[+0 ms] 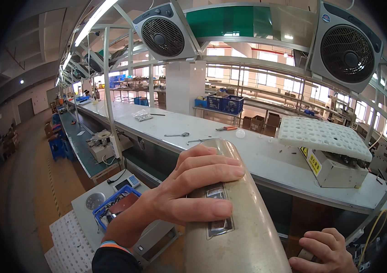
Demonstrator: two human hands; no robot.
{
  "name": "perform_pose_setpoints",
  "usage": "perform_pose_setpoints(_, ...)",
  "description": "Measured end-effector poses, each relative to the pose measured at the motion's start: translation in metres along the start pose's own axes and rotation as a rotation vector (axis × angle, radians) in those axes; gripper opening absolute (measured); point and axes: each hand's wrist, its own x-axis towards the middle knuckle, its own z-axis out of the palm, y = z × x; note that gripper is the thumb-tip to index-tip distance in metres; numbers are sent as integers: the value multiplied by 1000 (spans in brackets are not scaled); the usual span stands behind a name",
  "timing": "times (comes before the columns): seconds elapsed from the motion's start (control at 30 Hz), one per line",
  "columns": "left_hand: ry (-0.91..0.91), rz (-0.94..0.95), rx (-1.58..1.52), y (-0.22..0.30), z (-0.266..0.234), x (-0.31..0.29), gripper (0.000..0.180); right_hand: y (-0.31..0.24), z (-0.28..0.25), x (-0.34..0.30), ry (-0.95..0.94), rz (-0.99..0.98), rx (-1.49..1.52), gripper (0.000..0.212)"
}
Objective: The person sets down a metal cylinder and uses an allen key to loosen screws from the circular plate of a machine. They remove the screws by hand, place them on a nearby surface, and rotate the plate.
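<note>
A large, rounded, champagne-coloured metal housing [252, 218] rises from the lower edge in front of me. My left hand [193, 182] lies over its top, fingers stretched across the curved surface and thumb apart from them. Just under that thumb, a small framed window or switch panel [220, 227] is set into the housing, partly covered by the hand. Low on the right, beside the housing, my right hand [323, 252] has its fingers bent around a small brownish part, whose kind I cannot make out.
Beyond the housing runs a long white workbench [157, 123] with a wrench [177, 134], orange-handled pliers [226, 128] and a plastic bag [142, 115]. White perforated foam [323, 134] tops a metal box at right. A blue bin [107, 207] stands at left. Two fans [350, 57] hang above.
</note>
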Motion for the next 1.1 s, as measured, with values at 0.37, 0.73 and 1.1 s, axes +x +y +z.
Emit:
perform_pose_setpoints(0.37,38,-3,13,-11,-2,-5,49,8,7,11,21,-23,11,43)
perform_pose_setpoints(0.73,36,-88,-156,-25,3,-57,51,15,16,64,173,156,423,50)
perform_pose_setpoints(1.1,-179,-788,-686,-22,20,-157,107,32,55,178,110,126,787,53)
